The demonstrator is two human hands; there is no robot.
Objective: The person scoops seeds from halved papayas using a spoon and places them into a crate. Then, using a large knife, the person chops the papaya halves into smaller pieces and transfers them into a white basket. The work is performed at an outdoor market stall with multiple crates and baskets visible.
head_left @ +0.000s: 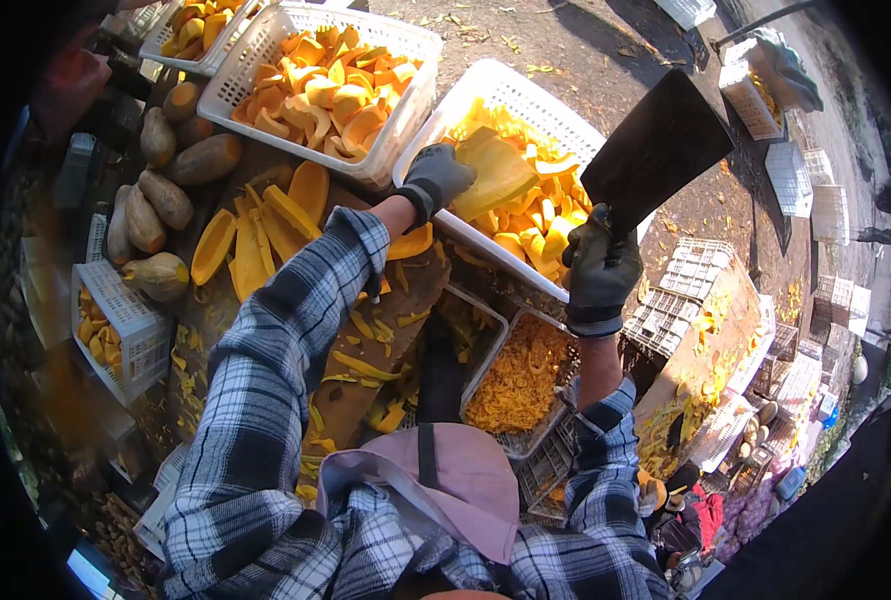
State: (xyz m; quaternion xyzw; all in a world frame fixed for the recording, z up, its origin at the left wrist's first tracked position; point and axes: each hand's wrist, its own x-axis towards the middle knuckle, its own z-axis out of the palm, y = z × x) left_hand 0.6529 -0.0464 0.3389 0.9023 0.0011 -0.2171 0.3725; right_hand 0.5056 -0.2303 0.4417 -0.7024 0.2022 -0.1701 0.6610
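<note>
My left hand (439,180), in a dark work glove, grips a large flat piece of orange pumpkin (494,171) over a white plastic crate (483,244) of cut pumpkin chunks. The gloved right hand (603,262) is closed around the handle of a wide, dark cleaver (655,150), its broad blade raised over the crate's right side. Peeled, halved pumpkin pieces (246,244) lie on the wooden board (351,420) beside my left forearm.
A second white crate (408,135) of curved pumpkin pieces stands at upper left. Unpeeled pumpkins (205,160) lie farther left. A crate of stringy pumpkin pulp (520,375) is near my body. Stacked crates (697,270) stand right; a person in red (704,517) is at lower right.
</note>
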